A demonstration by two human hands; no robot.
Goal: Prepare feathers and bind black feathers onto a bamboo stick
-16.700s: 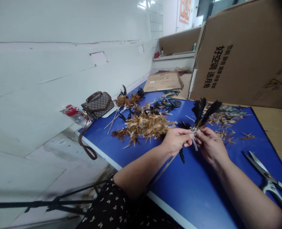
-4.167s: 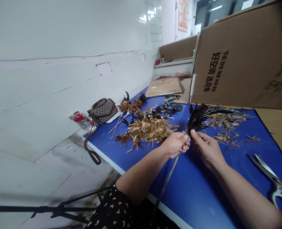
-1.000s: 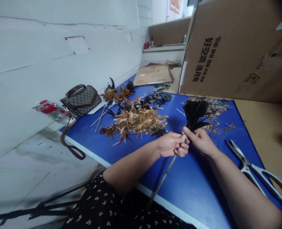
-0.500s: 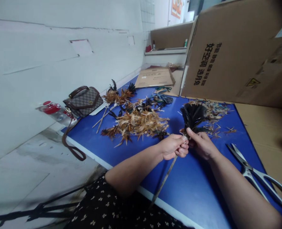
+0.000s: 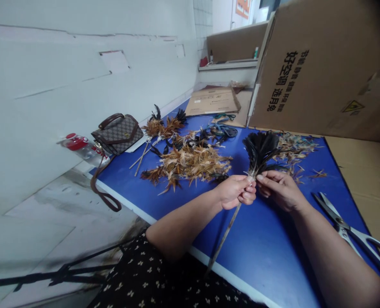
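Note:
My left hand is closed round the top of a thin stick, which slants down toward my lap. Black feathers fan out from the stick's upper end, just above my left fingers. Pale binding shows at the feathers' base. Beside that base, my right hand is pinched, thumb against fingers; what lies between them is too small to make out. Brown feathers lie heaped on the blue table to the left. Finished-looking feather bundles on sticks rest behind the heap.
Large scissors lie at the right, near my right forearm. Loose mottled feathers are spread at the back right. A large cardboard box stands behind them. A handbag and a plastic bottle are at the left edge.
My right hand has moved slightly right, its thumb coming off the feathers' base into a pinch beside it. My left hand keeps its grip on the stick. The whole view has shifted a little.

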